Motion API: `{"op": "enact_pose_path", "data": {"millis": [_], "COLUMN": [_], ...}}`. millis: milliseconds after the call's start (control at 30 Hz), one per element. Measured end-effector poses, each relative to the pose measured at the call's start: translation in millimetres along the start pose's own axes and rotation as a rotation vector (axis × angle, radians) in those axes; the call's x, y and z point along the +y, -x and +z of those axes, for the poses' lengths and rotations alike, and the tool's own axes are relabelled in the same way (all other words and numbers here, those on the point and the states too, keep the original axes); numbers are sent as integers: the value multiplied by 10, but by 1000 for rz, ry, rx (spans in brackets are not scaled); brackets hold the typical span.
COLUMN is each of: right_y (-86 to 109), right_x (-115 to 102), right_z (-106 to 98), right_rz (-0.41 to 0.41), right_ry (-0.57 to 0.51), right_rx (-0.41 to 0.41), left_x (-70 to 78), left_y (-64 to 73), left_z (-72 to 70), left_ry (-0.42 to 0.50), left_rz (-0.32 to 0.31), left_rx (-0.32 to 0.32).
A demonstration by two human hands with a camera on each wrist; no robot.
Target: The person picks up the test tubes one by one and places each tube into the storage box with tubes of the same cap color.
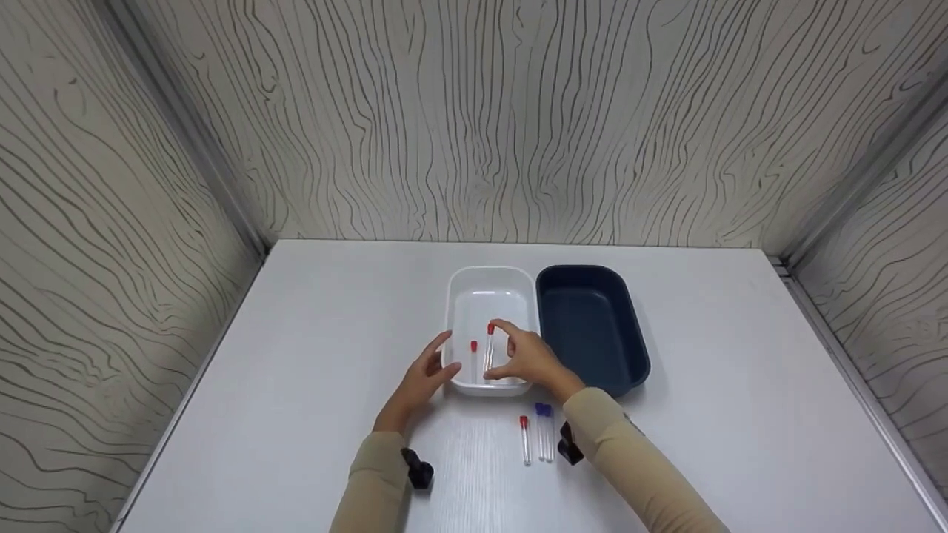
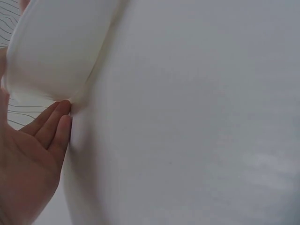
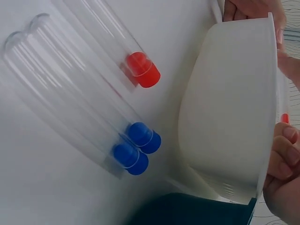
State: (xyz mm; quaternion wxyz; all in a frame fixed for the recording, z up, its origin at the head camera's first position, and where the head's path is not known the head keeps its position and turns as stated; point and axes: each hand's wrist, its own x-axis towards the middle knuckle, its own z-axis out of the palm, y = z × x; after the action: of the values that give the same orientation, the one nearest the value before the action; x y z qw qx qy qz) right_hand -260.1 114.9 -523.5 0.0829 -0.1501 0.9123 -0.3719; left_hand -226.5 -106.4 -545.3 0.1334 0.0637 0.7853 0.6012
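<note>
Over the white tray (image 1: 491, 275), my right hand (image 1: 529, 357) holds a test tube (image 1: 489, 352) with a red cap between thumb and forefinger, the cap pointing away from me. Another red-capped test tube (image 1: 474, 346) lies inside the tray, left of the held one. My left hand (image 1: 422, 381) holds the tray's near left side, thumb over the rim. In the left wrist view its other fingers (image 2: 61, 136) lie along the outer wall near the base. The right wrist view hides most of the held tube behind the tray wall (image 3: 229, 108).
A dark blue tray (image 1: 638, 348) stands against the white tray's right side. In front of them on the table lie a red-capped tube (image 1: 526, 443) and two blue-capped tubes (image 1: 545, 437) side by side. Wood-patterned panels (image 1: 474, 126) enclose the table.
</note>
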Motion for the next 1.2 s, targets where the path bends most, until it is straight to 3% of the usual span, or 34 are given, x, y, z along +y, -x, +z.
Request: {"op": "enact_pose_path", "data": {"millis": [167,467,800,1200], "right_y": [-39,-86,-115,-145], "right_x": [16,21,7,-9], "right_z": [48,122,178,250], "right_rz": [17,18,67,132], "right_ry": [-8,4,43,202], "right_rx": [-6,-33,-82,-122], "left_x": [-40,-354,-370,-365], "left_y": [-28,-204,-210,-220], "left_z": [11,36,44,41], "left_ry": [-12,-29,-23,-6], "left_rz": [-4,11,-7,-11], "left_rx": [0,8,14,21]}}
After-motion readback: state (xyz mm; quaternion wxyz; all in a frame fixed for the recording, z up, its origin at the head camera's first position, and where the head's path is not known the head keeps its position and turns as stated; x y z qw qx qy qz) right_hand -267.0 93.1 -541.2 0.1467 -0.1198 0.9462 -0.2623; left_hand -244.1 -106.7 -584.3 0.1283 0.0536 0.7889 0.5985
